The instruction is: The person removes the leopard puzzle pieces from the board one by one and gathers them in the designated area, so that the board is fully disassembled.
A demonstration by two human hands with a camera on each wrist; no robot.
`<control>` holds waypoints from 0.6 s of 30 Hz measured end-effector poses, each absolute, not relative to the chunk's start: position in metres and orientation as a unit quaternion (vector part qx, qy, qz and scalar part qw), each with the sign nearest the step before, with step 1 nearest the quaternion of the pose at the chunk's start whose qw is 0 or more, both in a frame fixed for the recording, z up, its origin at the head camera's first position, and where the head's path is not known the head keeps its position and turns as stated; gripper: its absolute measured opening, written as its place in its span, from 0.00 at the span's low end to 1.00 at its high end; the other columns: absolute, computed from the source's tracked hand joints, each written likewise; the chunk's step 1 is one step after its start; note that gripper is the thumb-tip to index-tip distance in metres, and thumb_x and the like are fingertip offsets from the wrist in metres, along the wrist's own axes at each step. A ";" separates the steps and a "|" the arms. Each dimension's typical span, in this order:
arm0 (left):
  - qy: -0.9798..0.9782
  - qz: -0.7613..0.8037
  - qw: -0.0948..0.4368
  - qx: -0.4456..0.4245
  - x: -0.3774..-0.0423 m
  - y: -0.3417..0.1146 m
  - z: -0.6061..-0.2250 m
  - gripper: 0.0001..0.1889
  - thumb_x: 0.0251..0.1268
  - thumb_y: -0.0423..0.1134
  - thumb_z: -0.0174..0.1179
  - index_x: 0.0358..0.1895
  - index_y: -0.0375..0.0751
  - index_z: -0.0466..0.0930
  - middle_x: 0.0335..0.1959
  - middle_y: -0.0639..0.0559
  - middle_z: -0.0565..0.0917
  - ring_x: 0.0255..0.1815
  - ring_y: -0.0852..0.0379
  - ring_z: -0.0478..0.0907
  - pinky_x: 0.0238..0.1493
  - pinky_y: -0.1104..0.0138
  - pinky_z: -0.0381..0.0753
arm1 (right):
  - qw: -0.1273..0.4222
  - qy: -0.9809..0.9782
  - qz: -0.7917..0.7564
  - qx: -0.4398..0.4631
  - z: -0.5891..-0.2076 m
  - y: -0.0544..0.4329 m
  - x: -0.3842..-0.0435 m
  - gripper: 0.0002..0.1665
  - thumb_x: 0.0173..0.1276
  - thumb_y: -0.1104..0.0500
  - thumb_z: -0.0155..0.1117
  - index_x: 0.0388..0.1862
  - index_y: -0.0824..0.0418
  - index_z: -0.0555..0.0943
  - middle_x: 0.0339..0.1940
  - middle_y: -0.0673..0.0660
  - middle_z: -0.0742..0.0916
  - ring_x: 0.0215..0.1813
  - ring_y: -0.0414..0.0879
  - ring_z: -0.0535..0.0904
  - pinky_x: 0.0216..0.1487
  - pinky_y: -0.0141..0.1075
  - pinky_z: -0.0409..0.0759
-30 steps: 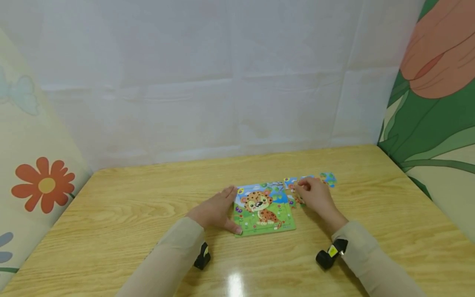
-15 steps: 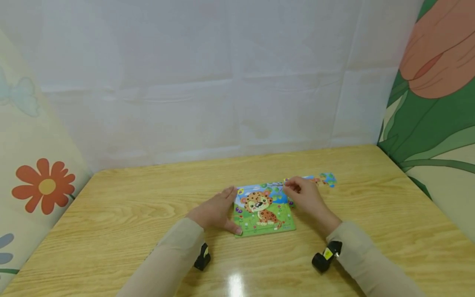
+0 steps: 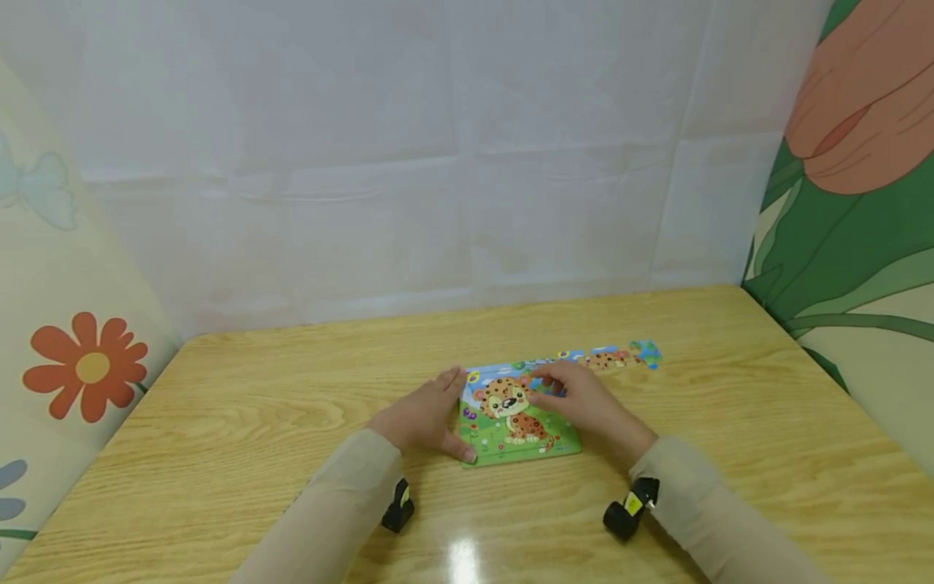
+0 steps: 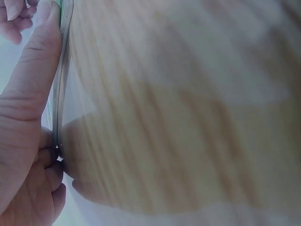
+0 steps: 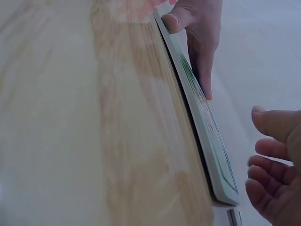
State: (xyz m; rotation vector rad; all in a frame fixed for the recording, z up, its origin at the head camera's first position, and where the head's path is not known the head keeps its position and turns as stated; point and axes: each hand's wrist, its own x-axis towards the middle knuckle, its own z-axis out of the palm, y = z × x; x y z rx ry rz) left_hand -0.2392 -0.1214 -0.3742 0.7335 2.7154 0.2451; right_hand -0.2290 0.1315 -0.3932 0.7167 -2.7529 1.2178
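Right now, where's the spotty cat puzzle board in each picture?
Head: puzzle board, below centre.
Left wrist: puzzle board, edge-on, upper left.
Right wrist: puzzle board, slanting from top centre to lower right.
Shared landmark: the left hand, touching it in all three.

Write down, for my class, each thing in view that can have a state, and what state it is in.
Puzzle board: on the table, leopard picture facing up.
Loose puzzle pieces: lying beyond the board's far right corner.
Left hand: touching the board's left side, thumb on its near corner.
Right hand: over the board's right part, thumb and index finger apart.
White backdrop: hanging, creased.
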 end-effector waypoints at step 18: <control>0.948 0.085 0.149 0.267 -0.239 -0.122 -0.375 0.65 0.35 0.65 0.68 0.72 0.33 0.42 0.74 0.39 0.44 0.74 0.44 0.44 0.73 0.55 0.48 | -0.014 -0.905 0.333 0.266 -0.395 0.114 -0.231 0.31 0.58 0.51 0.67 0.59 0.63 0.74 0.41 0.54 0.80 0.41 0.44 0.72 0.43 0.37 0.75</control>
